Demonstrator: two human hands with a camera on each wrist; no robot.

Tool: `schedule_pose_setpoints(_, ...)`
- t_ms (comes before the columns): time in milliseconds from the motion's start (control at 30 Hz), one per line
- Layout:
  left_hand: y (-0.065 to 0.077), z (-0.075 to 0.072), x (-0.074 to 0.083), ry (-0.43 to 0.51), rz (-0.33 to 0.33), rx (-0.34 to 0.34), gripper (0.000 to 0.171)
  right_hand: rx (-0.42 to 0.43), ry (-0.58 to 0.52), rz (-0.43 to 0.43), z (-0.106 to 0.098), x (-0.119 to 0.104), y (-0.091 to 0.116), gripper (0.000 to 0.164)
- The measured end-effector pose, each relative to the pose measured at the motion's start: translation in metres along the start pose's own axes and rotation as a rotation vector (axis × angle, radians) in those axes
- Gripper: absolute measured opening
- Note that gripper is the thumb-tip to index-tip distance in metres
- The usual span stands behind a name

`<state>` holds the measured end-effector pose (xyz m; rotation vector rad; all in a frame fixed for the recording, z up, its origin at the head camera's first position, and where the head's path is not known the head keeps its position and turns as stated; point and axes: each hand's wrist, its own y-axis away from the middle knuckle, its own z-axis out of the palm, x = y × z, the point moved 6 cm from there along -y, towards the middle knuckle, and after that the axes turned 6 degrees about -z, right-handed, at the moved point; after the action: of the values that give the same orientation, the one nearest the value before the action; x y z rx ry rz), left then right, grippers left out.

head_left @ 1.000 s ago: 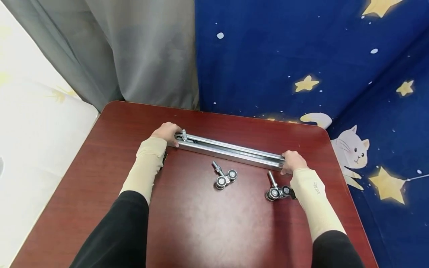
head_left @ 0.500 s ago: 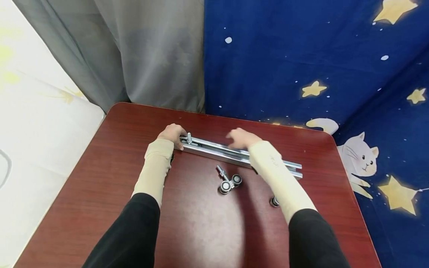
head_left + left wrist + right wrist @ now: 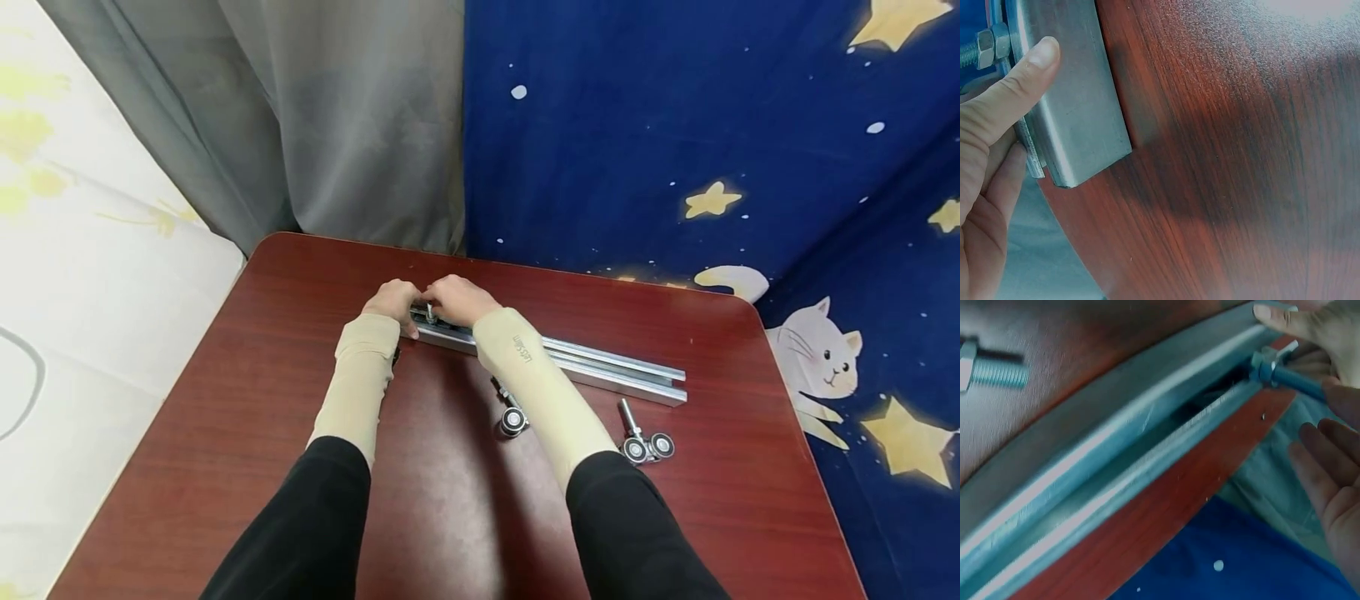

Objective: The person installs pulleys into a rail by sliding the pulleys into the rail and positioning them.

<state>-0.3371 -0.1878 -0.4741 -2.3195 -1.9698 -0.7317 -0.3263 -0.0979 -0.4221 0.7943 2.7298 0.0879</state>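
Note:
A slotted metal rail (image 3: 615, 369) lies along the back of the table. My left hand (image 3: 393, 302) grips its left end, and in the left wrist view the thumb lies across the side of the rail (image 3: 1079, 94). Out of the slot near that end sticks a threaded bolt (image 3: 1300, 382) with nuts, whose lower part is hidden inside the rail. The fingers of my right hand (image 3: 461, 300) pinch the bolt's free end, beside the left hand. In the right wrist view the other right fingers (image 3: 1322, 456) hang loosely bent.
Two roller trolleys with bolts lie on the reddish-brown table (image 3: 300, 367) in front of the rail. One trolley (image 3: 513, 422) is partly hidden by my right forearm, the other trolley (image 3: 647, 447) sits further right. Grey and blue curtains (image 3: 600, 150) hang behind the table.
My right hand has left the rail's right end and moved left along the rail to the bolt. The left hand has kept its grip on the left end.

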Motion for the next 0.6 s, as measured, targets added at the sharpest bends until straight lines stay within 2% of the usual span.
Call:
schedule_pose_setpoints(100,-0.0005,0.0008,-0.0006,0.014,-0.010,-0.008,0.059,0.019,-0.031,0.028,0.0032,-0.0013,-0.0023,0.024)
schedule_pose_setpoints(333,-0.0006,0.0011,-0.0011,0.032,0.000,-0.004,0.061,0.077,-0.126,0.154,0.0071,0.0042,0.0007,0.023)
schedule_pose_setpoints(600,0.0012,0.0000,0.0015,0.026,0.009,0.010,0.060,0.075,-0.127,0.205,0.0083,0.0030,0.0034,0.023)
